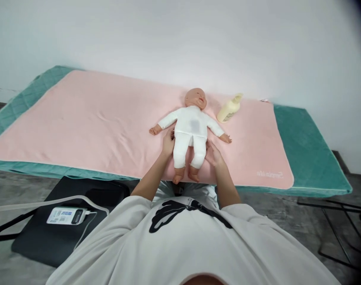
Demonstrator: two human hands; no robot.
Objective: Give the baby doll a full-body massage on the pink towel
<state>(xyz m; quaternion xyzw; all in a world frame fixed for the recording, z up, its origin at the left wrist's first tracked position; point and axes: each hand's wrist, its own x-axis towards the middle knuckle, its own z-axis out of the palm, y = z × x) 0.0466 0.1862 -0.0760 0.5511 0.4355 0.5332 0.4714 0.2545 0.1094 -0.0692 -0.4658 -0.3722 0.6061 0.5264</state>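
While the white-clothed, plastic-headed baby doll (190,123) lay near frame centre, your left hand (169,143) and right hand (213,153) flanked its hips (whether grasping, I cannot tell).

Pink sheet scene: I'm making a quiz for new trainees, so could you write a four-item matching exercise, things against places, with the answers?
Things
1. Baby doll in white cloth
2. Pale yellow plastic bottle
3. Teal padded mattress
4. White rectangular device

Places
A. Under the pink sheet
B. On the black surface, a cable plugged in
C. Face up, legs between the left hand and right hand
D. Beside the doll, nearer its left arm

Pairs: 1-C, 2-D, 3-A, 4-B
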